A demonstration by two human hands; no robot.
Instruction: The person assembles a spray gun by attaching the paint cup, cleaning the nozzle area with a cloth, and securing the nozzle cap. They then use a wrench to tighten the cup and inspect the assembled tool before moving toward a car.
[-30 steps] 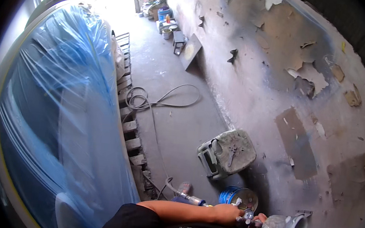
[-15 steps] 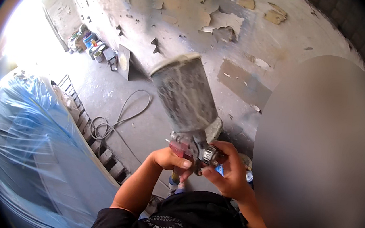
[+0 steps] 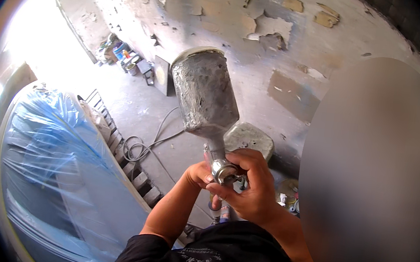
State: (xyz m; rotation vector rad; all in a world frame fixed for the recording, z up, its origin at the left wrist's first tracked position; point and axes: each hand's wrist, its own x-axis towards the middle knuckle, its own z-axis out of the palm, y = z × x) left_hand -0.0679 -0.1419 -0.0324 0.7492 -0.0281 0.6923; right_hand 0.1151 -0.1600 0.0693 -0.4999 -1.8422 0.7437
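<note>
I hold a paint spray gun (image 3: pixel 219 158) up in front of me, its paint-crusted grey cup (image 3: pixel 204 92) pointing up and away. My right hand (image 3: pixel 250 186) wraps around the gun's metal body, fingers by the shiny round knob (image 3: pixel 223 172). My left hand (image 3: pixel 196 174) grips the gun from the left side, just below the cup's neck. Both forearms rise from my dark sleeves at the lower edge.
A large blue shape wrapped in clear plastic film (image 3: pixel 58 166) fills the left. A hose (image 3: pixel 142 147) coils on the concrete floor. A spattered stool (image 3: pixel 249 137) stands behind the gun. Clutter (image 3: pixel 125 58) sits by the patched wall. A blurred grey oval (image 3: pixel 374 174) covers the right.
The gun went from low at my lap to raised before my face. Since half a second ago the view has shifted slightly; both hands stay on the gun.
</note>
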